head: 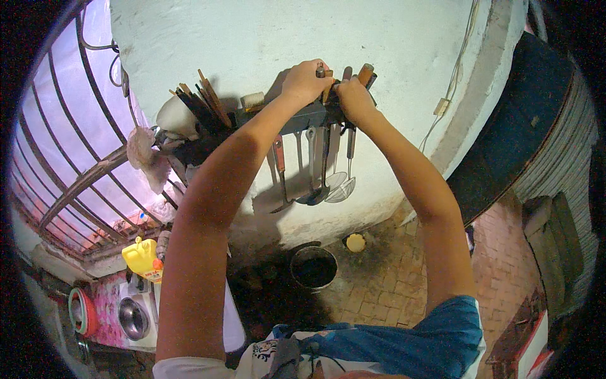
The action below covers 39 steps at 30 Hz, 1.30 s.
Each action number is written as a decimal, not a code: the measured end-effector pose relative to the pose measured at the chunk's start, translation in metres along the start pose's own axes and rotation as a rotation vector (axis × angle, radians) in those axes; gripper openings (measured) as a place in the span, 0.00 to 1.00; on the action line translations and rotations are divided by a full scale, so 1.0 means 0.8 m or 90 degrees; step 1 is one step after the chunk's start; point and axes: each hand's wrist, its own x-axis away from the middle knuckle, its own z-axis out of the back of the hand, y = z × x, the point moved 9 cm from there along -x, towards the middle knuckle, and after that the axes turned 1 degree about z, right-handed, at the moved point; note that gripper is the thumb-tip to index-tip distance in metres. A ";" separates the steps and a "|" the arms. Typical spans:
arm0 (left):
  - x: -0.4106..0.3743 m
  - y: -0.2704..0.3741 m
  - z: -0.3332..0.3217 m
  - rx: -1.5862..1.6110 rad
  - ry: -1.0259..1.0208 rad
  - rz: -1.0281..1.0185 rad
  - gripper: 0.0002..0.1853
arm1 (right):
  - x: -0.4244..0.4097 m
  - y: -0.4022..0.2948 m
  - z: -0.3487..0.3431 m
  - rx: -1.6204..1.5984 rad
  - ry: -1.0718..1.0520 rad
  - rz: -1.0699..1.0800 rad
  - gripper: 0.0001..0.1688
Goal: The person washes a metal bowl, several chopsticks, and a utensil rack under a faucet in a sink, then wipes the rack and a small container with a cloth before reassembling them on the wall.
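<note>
A dark wall-mounted utensil rack is in front of me at arm's height. My left hand is closed around an upright handle with a metal end, at the rack's top. My right hand is at the rack's right end with its fingers curled. Whether it grips anything is hidden. Beside it a wooden handle and a dark handle stick up. Below hang a red-handled tool, a dark ladle and a wire skimmer.
Chopsticks and a pale brush are at the rack's left. A barred window is on the left, above a yellow jug and a metal bowl. On the brick floor stand a dark round container and a yellow round object.
</note>
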 end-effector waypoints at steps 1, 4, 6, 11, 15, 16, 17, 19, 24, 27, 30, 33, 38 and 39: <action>0.000 0.001 -0.004 0.006 -0.011 0.000 0.15 | 0.008 0.004 -0.001 -0.016 -0.013 -0.016 0.07; -0.005 0.002 -0.007 0.006 -0.014 0.007 0.15 | 0.032 0.010 0.002 -0.073 0.004 -0.020 0.06; -0.006 0.003 -0.008 0.005 -0.012 0.006 0.14 | 0.056 0.006 0.009 -0.124 0.019 -0.047 0.06; -0.011 0.014 -0.018 0.007 -0.023 -0.002 0.15 | 0.107 0.045 -0.008 -0.372 -0.089 -0.183 0.14; -0.026 0.028 -0.038 0.019 -0.012 0.011 0.22 | 0.133 0.127 -0.033 -0.723 -0.054 -0.368 0.16; -0.027 0.030 -0.038 0.014 0.000 0.016 0.25 | 0.129 0.131 -0.033 -0.851 -0.024 -0.397 0.15; -0.028 0.039 -0.036 -0.006 0.026 -0.023 0.26 | 0.128 0.147 -0.024 -0.821 0.044 -0.443 0.15; -0.030 0.063 -0.031 -0.042 0.078 -0.104 0.29 | 0.122 0.169 -0.014 -0.834 0.157 -0.488 0.14; -0.040 0.129 -0.052 -0.280 0.061 -0.242 0.19 | 0.109 0.184 -0.023 -1.075 0.329 -0.531 0.17; -0.056 0.129 -0.066 -0.405 0.012 -0.221 0.15 | 0.109 0.177 -0.037 -1.167 0.356 -0.570 0.14; -0.057 0.115 -0.068 -0.426 -0.019 -0.214 0.15 | 0.112 0.159 -0.030 -1.122 0.369 -0.566 0.14; -0.054 0.117 -0.072 -0.392 -0.019 -0.243 0.14 | 0.116 0.157 -0.022 -1.092 0.360 -0.575 0.14; -0.079 0.095 -0.075 -0.391 -0.086 -0.179 0.13 | 0.106 0.163 -0.002 -0.958 0.384 -0.485 0.14; -0.087 0.086 -0.071 -0.407 -0.101 -0.163 0.14 | 0.103 0.170 -0.005 -0.863 0.388 -0.449 0.14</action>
